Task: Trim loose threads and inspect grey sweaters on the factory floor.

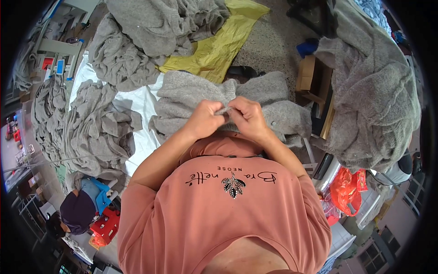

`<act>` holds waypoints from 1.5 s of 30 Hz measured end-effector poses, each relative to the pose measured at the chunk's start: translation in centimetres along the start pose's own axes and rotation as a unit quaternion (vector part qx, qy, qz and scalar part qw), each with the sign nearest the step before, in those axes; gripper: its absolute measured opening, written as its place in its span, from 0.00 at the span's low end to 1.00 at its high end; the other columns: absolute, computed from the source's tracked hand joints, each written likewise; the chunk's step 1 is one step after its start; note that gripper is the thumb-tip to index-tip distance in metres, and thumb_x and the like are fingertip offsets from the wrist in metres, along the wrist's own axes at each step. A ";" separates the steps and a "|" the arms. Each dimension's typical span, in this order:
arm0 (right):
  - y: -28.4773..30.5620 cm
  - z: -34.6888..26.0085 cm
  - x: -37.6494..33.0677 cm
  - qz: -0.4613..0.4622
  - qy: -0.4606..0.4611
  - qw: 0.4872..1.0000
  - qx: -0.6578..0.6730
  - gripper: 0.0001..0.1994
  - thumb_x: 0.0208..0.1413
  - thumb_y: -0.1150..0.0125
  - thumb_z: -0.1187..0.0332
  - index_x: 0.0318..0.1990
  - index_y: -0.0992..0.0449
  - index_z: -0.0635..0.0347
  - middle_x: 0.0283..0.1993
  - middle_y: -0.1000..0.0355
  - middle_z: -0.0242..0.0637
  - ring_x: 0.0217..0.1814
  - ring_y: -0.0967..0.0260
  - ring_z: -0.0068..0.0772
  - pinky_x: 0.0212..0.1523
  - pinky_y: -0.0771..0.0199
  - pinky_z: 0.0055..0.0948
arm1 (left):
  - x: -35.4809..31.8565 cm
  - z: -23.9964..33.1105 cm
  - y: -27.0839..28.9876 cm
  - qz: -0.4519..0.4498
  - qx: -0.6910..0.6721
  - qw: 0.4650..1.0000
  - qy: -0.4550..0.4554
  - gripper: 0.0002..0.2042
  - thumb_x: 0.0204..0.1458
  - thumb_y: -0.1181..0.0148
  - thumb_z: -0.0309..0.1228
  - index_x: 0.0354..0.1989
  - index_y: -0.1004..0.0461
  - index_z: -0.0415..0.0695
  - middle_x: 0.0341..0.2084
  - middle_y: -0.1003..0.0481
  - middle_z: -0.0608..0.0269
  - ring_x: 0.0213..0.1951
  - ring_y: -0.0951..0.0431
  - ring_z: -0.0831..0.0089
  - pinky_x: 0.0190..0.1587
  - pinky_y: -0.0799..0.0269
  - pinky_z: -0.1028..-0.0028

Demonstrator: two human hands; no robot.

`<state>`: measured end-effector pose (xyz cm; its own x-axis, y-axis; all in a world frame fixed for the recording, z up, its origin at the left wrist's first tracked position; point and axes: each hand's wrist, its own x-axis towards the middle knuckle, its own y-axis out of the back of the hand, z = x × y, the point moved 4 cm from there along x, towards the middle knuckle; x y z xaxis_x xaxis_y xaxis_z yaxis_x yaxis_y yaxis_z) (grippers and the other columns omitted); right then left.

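Note:
A grey fuzzy knit garment [191,89] lies across my lap, bunched up in the middle, with a small button showing on its right part. My left hand [206,119] is closed, thumb and fingers pinching a bit of the knit edge. Right beside it, my right hand [248,118] pinches the same edge, its fingers curled in. The two hands nearly touch at the fingertips. Whether anything small is held between them is too fine to make out.
Heaps of grey knitwear lie at the left [91,118], far [155,32] and right [369,96]. A yellow sheet [223,41] and a white sheet [141,105] spread under some. An open cardboard box [310,75] and red plastic bag [345,189] stand right. Another person [80,208] sits lower left.

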<state>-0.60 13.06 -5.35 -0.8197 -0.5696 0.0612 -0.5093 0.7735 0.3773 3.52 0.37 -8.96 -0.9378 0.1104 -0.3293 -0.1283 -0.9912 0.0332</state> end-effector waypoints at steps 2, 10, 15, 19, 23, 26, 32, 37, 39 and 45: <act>-0.4 0.4 -0.4 0.019 -0.006 1.000 0.024 0.03 0.40 0.47 0.78 0.26 0.31 0.67 0.22 0.34 0.42 0.25 0.34 0.41 0.27 0.35 0.28 | -0.2 -0.4 -0.5 -0.031 0.031 0.999 -0.025 0.03 0.39 0.45 0.23 0.21 0.29 0.36 0.14 0.32 0.71 0.19 0.38 0.87 0.20 0.41 0.82; 2.8 2.0 -0.5 0.040 0.042 0.993 -0.104 0.13 0.38 0.44 0.77 0.36 0.33 0.64 0.32 0.35 0.42 0.32 0.36 0.38 0.32 0.36 0.28 | 1.1 1.0 1.7 0.053 -0.210 0.975 0.049 0.04 0.39 0.46 0.19 0.25 0.28 0.35 0.21 0.28 0.68 0.24 0.32 0.85 0.28 0.37 0.83; 3.2 5.5 -3.0 0.059 0.098 0.949 -0.293 0.16 0.31 0.49 0.80 0.35 0.35 0.62 0.29 0.37 0.43 0.31 0.40 0.47 0.31 0.38 0.38 | 1.6 1.6 2.8 0.095 -0.217 0.971 0.030 0.03 0.38 0.44 0.21 0.23 0.28 0.36 0.18 0.30 0.70 0.23 0.34 0.84 0.26 0.39 0.83; 3.2 7.6 -4.0 0.086 0.014 0.975 -0.206 0.09 0.40 0.50 0.77 0.33 0.34 0.62 0.31 0.34 0.47 0.34 0.36 0.49 0.33 0.35 0.37 | 1.1 2.0 3.0 0.133 -0.257 0.956 0.057 0.05 0.37 0.44 0.20 0.26 0.29 0.38 0.24 0.30 0.66 0.28 0.31 0.79 0.31 0.37 0.80; 2.9 11.1 -4.9 -0.038 -0.159 0.987 -0.003 0.06 0.48 0.50 0.69 0.32 0.31 0.61 0.27 0.33 0.43 0.28 0.36 0.40 0.31 0.35 0.30 | 0.9 0.3 3.0 0.109 -0.299 0.946 0.062 0.06 0.36 0.45 0.18 0.26 0.30 0.37 0.25 0.29 0.63 0.28 0.30 0.76 0.33 0.36 0.80; 2.7 8.8 -4.6 -0.116 -0.097 0.973 -0.172 0.09 0.45 0.49 0.71 0.36 0.30 0.60 0.33 0.31 0.43 0.34 0.32 0.41 0.35 0.33 0.31 | 0.6 0.5 2.6 0.089 -0.336 0.935 0.064 0.05 0.37 0.46 0.17 0.25 0.29 0.36 0.22 0.28 0.63 0.25 0.29 0.78 0.30 0.35 0.80; 4.9 8.4 -2.8 0.122 -0.140 0.962 -0.200 0.10 0.43 0.48 0.71 0.36 0.29 0.57 0.32 0.31 0.45 0.31 0.32 0.45 0.32 0.32 0.33 | 1.3 1.7 3.3 0.049 -0.336 0.940 0.017 0.02 0.39 0.46 0.18 0.23 0.28 0.35 0.20 0.27 0.63 0.20 0.30 0.80 0.24 0.35 0.82; 4.5 0.8 -1.3 -0.014 0.124 0.981 -0.147 0.08 0.39 0.48 0.74 0.32 0.31 0.58 0.26 0.33 0.41 0.27 0.34 0.44 0.27 0.32 0.34 | 2.4 2.6 2.7 0.054 -0.313 0.948 0.034 0.03 0.38 0.46 0.18 0.23 0.29 0.38 0.18 0.28 0.65 0.20 0.30 0.81 0.24 0.36 0.83; 3.1 -4.3 -1.0 -0.108 0.244 0.957 -0.112 0.09 0.36 0.48 0.76 0.31 0.31 0.61 0.28 0.32 0.39 0.27 0.33 0.41 0.28 0.31 0.31 | 2.7 1.6 1.9 0.020 -0.265 0.963 0.039 0.03 0.39 0.47 0.19 0.23 0.29 0.38 0.18 0.28 0.66 0.20 0.31 0.82 0.24 0.36 0.83; 1.3 -3.9 -0.6 -0.012 0.295 0.937 -0.186 0.11 0.32 0.49 0.77 0.30 0.33 0.63 0.24 0.34 0.38 0.24 0.34 0.38 0.23 0.32 0.31 | 1.9 -0.2 -0.8 -0.047 -0.261 0.963 0.053 0.04 0.45 0.48 0.24 0.24 0.28 0.39 0.16 0.32 0.74 0.17 0.39 0.89 0.19 0.46 0.86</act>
<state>0.22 13.32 -1.28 -0.4649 -0.7255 0.5075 -0.3088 0.6701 0.6750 1.95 1.35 -9.83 -0.8880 0.2203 -0.4037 -0.0048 -0.8822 -0.4709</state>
